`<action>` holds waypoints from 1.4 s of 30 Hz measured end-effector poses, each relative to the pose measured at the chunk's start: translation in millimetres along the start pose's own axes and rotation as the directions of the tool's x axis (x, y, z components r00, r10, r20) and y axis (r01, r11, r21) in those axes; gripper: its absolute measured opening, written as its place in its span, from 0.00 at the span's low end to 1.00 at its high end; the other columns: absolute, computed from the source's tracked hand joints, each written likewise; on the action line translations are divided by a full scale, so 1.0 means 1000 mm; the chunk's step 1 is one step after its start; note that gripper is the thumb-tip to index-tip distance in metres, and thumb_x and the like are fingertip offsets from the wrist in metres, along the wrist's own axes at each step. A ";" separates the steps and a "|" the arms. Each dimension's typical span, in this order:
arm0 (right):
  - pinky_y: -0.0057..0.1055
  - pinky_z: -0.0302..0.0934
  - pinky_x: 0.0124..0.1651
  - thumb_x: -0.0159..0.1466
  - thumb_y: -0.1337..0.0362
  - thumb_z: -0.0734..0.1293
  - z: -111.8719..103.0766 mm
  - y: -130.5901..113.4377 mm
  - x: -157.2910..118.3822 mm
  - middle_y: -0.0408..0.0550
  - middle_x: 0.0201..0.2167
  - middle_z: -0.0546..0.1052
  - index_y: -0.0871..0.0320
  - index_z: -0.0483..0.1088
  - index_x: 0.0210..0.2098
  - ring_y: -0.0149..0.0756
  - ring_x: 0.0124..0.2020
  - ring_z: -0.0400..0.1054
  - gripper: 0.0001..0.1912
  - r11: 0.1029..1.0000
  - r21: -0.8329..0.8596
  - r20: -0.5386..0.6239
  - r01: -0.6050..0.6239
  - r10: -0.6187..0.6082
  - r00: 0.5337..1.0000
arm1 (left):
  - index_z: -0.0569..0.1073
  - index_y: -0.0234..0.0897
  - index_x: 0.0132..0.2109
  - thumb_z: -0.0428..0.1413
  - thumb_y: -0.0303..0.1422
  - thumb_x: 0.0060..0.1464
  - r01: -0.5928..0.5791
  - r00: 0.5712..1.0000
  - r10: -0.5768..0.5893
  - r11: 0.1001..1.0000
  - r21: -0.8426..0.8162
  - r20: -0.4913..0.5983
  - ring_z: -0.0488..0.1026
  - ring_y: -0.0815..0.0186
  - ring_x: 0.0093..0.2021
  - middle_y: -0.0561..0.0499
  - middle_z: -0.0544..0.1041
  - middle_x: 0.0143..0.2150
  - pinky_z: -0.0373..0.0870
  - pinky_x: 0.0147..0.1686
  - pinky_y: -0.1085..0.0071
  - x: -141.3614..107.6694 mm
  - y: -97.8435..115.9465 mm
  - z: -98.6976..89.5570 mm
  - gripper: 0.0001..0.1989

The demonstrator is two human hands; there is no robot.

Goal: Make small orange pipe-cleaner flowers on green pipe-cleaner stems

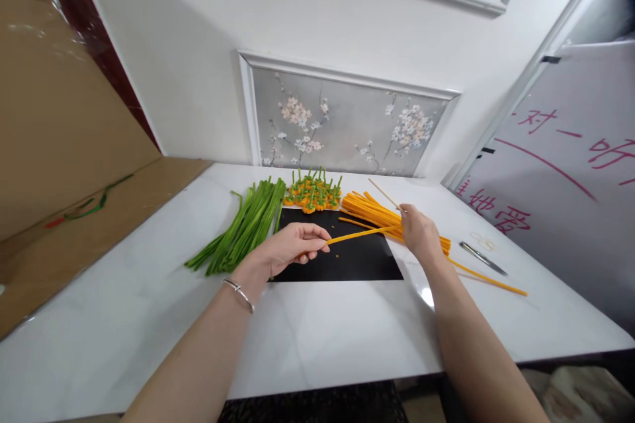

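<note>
An orange stem [354,236] stretches over a black mat [347,264]. Its left end is pinched in my left hand [300,244], and its right end reaches my right hand [419,230]. A thin wooden stick [383,193] also sticks out from the closed fingers of my right hand, pointing up and left. Beneath and beside that hand lies a bundle of orange stems [370,209]. Green stems [248,228] are piled left of the mat. At the mat's back edge stands a cluster of small orange pieces with green stalks [312,193].
Tweezers [482,258] lie on the white table [317,337] at the right, near some thin pale loops [483,241]. One loose orange stem [496,283] extends rightward. Cardboard [64,112] stands at the left, a whiteboard [560,178] at the right.
</note>
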State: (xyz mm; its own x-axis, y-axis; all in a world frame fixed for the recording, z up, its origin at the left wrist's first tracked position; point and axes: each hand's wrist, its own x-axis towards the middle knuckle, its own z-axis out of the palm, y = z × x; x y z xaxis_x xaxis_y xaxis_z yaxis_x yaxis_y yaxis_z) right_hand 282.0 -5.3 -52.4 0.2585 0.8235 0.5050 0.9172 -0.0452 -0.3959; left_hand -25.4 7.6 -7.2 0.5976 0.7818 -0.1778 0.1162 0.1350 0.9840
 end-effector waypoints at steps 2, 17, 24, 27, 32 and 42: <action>0.34 0.60 0.38 0.67 0.63 0.54 0.003 0.000 -0.001 0.54 0.38 0.79 0.57 0.71 0.48 0.44 0.37 0.71 0.17 0.999 0.025 0.031 0.032 -0.033 0.999 | 0.74 0.32 0.37 0.61 0.31 0.49 -0.008 0.998 0.009 1.000 0.015 -0.057 0.63 0.78 0.22 0.50 0.75 0.30 0.54 0.19 0.81 -0.001 0.002 -0.003 0.08; 0.35 0.66 0.42 0.66 0.61 0.63 -0.015 -0.069 -0.023 0.47 0.34 0.74 0.56 0.74 0.38 0.36 0.37 0.70 0.09 0.549 0.756 -0.016 0.356 -0.527 0.850 | 0.77 0.29 0.35 0.57 0.50 0.55 0.066 0.997 -0.055 0.973 -0.223 0.051 0.75 0.69 0.30 0.45 0.77 0.31 0.72 0.29 0.76 0.002 -0.003 0.013 0.23; 0.33 0.65 0.42 0.66 0.62 0.62 -0.012 -0.075 -0.029 0.48 0.35 0.74 0.57 0.72 0.41 0.35 0.37 0.70 0.08 0.614 0.717 0.056 0.330 -0.522 0.851 | 0.78 0.32 0.39 0.63 0.40 0.51 0.041 0.978 -0.039 0.999 -0.006 0.207 0.76 0.70 0.33 0.48 0.78 0.33 0.73 0.33 0.76 -0.003 -0.001 0.021 0.14; 0.32 0.66 0.41 0.64 0.61 0.64 -0.009 -0.083 -0.033 0.50 0.43 0.75 0.55 0.56 0.61 0.34 0.38 0.71 0.27 0.584 0.773 0.058 0.247 -0.453 0.890 | 0.77 0.32 0.39 0.61 0.40 0.54 0.041 0.982 -0.037 0.999 -0.019 0.188 0.76 0.71 0.32 0.47 0.78 0.35 0.72 0.32 0.77 -0.003 0.001 0.023 0.14; 0.28 0.64 0.31 0.60 0.60 0.69 -0.015 -0.092 -0.038 0.44 0.34 0.79 0.55 0.41 0.69 0.32 0.26 0.71 0.44 0.791 0.579 0.276 0.198 -0.419 0.865 | 0.73 0.33 0.38 0.61 0.42 0.53 0.089 0.984 -0.072 0.991 -0.099 0.160 0.77 0.70 0.34 0.47 0.78 0.39 0.73 0.33 0.75 -0.003 0.004 0.023 0.15; 0.37 0.67 0.43 0.68 0.67 0.56 -0.022 -0.057 -0.020 0.48 0.39 0.78 0.53 0.73 0.48 0.38 0.39 0.73 0.16 0.744 0.456 0.016 0.487 -0.554 0.832 | 0.76 0.31 0.43 0.57 0.41 0.55 0.004 0.998 -0.012 0.990 0.139 0.058 0.54 0.77 0.20 0.48 0.76 0.33 0.45 0.19 0.77 -0.006 0.007 0.004 0.17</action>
State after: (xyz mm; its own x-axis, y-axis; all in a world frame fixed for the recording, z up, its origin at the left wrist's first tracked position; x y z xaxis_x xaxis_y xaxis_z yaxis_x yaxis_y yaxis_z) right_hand 231.0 -31.3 -23.3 -0.2981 0.7190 0.6278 0.6704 0.6259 -0.3986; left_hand -24.9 1.9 0.4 0.6410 0.7436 -0.1900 0.2276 0.0522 0.9724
